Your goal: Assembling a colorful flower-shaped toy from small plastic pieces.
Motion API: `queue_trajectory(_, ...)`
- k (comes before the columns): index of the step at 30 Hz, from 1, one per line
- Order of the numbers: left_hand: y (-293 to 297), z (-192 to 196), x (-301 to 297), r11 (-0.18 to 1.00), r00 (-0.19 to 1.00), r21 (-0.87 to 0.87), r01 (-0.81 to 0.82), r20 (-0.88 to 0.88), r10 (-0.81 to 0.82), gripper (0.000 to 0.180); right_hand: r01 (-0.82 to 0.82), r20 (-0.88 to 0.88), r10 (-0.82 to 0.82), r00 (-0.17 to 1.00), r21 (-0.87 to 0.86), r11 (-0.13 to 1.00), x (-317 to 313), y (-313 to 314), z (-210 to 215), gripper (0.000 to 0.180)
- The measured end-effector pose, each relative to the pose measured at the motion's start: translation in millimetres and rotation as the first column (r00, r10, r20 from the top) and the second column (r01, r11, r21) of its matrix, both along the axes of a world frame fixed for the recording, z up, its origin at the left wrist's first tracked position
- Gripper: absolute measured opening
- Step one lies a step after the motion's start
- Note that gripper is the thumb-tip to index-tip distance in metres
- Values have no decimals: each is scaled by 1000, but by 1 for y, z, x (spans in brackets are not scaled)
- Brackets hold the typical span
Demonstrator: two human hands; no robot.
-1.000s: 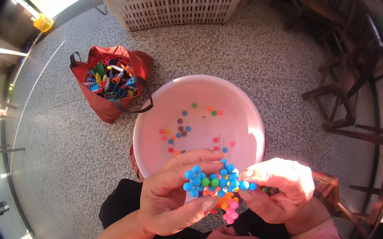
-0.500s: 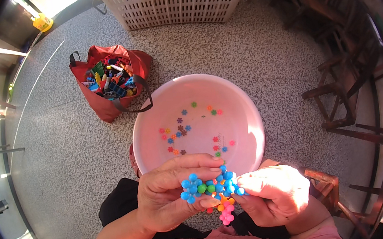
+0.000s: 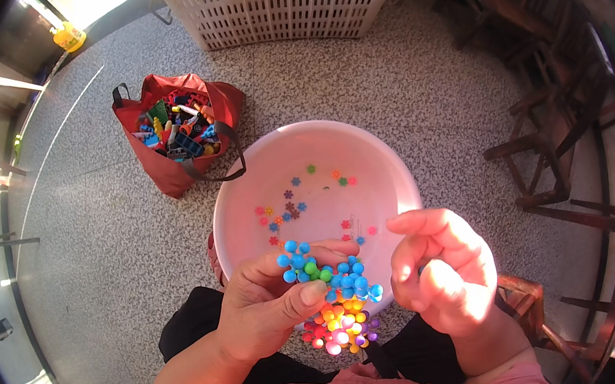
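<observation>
The left hand (image 3: 261, 314) pinches a multicoloured, knobbed plastic cluster (image 3: 344, 283) near a round pink basin (image 3: 375, 175); the right hand (image 3: 449, 274), loosely half-curled, stands apart.

Left hand (image 3: 266, 304) partly hidden behind toy cluster (image 3: 346, 281); white basket (image 3: 276, 10) cut off by top edge.

White perforated basket (image 3: 287, 10), open red bag (image 3: 167, 170) and dark wooden chairs (image 3: 509, 10) on speckled floor (image 3: 97, 243).
</observation>
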State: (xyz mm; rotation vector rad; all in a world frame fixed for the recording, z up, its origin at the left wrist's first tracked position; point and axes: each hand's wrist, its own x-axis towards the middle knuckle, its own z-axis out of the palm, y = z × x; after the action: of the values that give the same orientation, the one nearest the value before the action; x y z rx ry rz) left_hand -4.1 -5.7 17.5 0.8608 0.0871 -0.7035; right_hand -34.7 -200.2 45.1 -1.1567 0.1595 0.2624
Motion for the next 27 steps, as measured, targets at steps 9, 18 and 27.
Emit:
queue_trajectory(9, 10, -6, 7, 957, 995, -288, 18, -88, -46, 31, -53, -80, 105, 991, 486, 872, 8, -7, -4, 41)
queue_trajectory(18, 13, -10, 9, 916, 977, -400, -17, -200, -70, 32, -162, -2, 195, 981, 547, 821, 3, -10, -14, 34)
queue_trajectory(27, 9, -2, 10, 924, 977, -382, -38, -209, -46, 33, -127, -139, 190, 972, 370, 920, 6, -5, 2, 31)
